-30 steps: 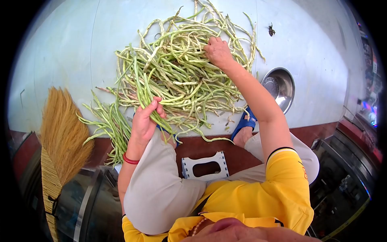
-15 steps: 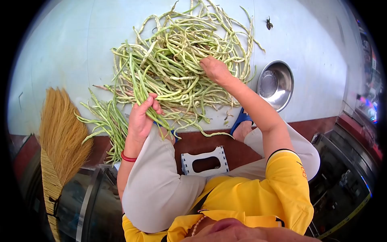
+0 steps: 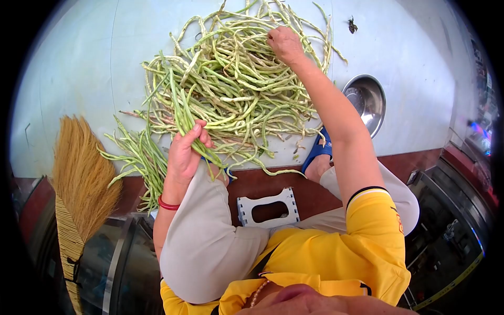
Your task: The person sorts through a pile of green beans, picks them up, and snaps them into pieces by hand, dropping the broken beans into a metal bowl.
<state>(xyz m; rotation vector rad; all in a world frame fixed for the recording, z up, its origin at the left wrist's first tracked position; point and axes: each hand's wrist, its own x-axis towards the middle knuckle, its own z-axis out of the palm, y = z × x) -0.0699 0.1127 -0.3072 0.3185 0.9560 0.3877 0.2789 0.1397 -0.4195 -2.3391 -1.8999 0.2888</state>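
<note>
A big tangled heap of long beans (image 3: 236,84), pale green with some browned pods, lies on the light floor. My left hand (image 3: 189,149) is closed around a small bunch of greener long beans (image 3: 184,113) at the heap's near left edge, above my left knee. Toward the far right of the heap, my right hand (image 3: 286,44) touches the beans with its fingers curled together. Its fingertips are partly hidden, so what it pinches does not show. Beside my left forearm lies a separate bundle of green long beans (image 3: 142,160).
A shiny metal bowl (image 3: 375,105) stands right of the heap, partly behind my right arm. A straw broom (image 3: 84,178) lies at the left. Between my legs is a small white-and-blue step stool (image 3: 244,210). A dark scrap (image 3: 352,24) lies at the far right.
My right hand has moved away from me, from the heap's middle right to its far side. My left hand stays in place with its bunch of long beans.
</note>
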